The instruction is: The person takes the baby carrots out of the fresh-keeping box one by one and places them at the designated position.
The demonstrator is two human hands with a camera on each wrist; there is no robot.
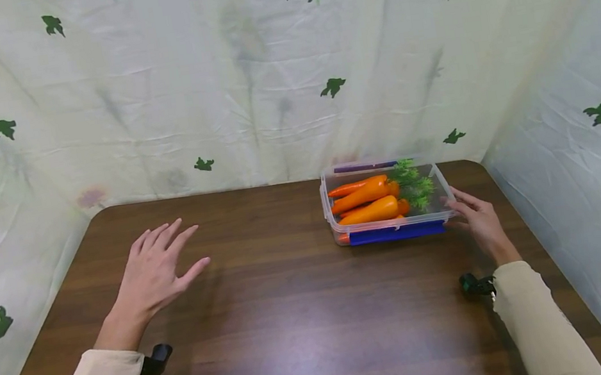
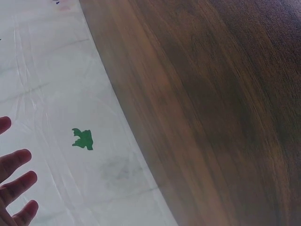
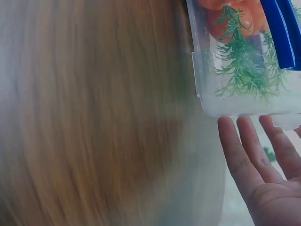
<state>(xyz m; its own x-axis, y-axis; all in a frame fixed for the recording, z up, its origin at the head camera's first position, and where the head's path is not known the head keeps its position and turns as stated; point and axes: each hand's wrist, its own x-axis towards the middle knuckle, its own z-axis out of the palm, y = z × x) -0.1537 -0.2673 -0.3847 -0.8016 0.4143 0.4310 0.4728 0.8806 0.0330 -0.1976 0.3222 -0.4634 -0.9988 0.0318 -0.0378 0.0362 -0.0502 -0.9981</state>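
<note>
A clear plastic food container (image 1: 393, 223) with blue clips stands toward the back right of the table. Through its plastic show several orange carrots (image 1: 367, 193) with green feathery tops (image 1: 416, 186); the tops also appear in the right wrist view. At the container's right end is my right hand (image 1: 480, 222), its fingertips at the end wall. From the right wrist, the fingers (image 3: 251, 150) look fairly straight, with their tips against the container (image 3: 207, 107). Away to the left, my left hand (image 1: 152, 271) hovers over the table with fingers spread, holding nothing.
The brown wooden table (image 1: 296, 317) has a white cloth (image 1: 262, 89) with green leaf-like prints hanging behind it, and similar cloth at both sides. A dark wrist-worn device (image 1: 156, 361) sits on the left wrist, another (image 1: 475, 285) on the right.
</note>
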